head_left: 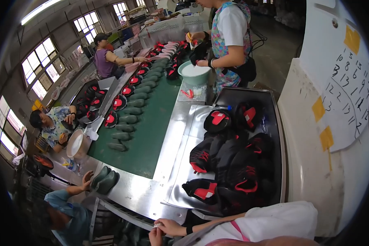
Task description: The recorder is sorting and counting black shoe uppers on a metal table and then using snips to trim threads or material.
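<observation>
At bottom centre, the right hand (170, 226) seemingly clamps its fingers on a pale scrap (156, 225), the left hand's (155, 237) grip is unclear, and black shoes (226, 158) at right lie untouched.

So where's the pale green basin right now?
In the head view, the pale green basin is at upper middle, by the green belt's right edge, beside the standing person in floral clothing.

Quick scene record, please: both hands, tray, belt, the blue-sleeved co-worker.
Left hand: bare
Right hand: bare, dark wristband
Fingers: close together at a small whitish piece, kind unclear
Rectangular metal tray: piled black shoes with red linings
Flat green belt: row of grey-green foot-shaped forms, black-and-red shoes alongside
Blue-sleeved co-worker: hand beside two more forms
</observation>
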Motion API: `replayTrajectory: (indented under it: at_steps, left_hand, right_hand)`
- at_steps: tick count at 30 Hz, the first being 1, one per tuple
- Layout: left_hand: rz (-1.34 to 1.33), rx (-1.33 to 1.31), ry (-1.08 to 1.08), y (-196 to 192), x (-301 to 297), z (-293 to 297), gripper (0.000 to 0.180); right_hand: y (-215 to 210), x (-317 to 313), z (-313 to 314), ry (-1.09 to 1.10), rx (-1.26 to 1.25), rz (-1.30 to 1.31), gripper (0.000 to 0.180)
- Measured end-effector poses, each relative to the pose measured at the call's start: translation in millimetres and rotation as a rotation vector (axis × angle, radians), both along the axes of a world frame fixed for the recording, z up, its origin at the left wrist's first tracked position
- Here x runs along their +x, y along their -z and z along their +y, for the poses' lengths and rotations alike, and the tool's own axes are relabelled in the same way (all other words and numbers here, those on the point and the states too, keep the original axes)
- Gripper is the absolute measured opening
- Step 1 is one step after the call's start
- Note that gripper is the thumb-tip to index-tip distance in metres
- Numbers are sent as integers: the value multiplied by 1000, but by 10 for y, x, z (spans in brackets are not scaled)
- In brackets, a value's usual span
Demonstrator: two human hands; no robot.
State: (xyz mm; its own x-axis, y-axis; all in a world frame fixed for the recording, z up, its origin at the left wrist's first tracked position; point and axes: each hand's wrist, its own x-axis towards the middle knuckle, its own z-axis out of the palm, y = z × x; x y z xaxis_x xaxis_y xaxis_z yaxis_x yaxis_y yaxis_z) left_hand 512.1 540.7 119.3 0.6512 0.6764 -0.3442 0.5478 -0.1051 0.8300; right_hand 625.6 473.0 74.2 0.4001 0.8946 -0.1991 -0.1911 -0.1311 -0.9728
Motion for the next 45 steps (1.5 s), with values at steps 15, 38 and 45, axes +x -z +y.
replayTrajectory:
  at_steps: [15,38,45]
  left_hand:
    - [-633,-911,-381,215,-33,192,18]
    - [-291,-362,-235,94,84,-42,23]
    - [-20,-284,-220,78,-115,33,27]
  right_hand:
    - [-48,-3,9,89,1,114,22]
    - [-21,14,-38,85,115,-157,34]
    - [137,-91,-52,119,28,-353,28]
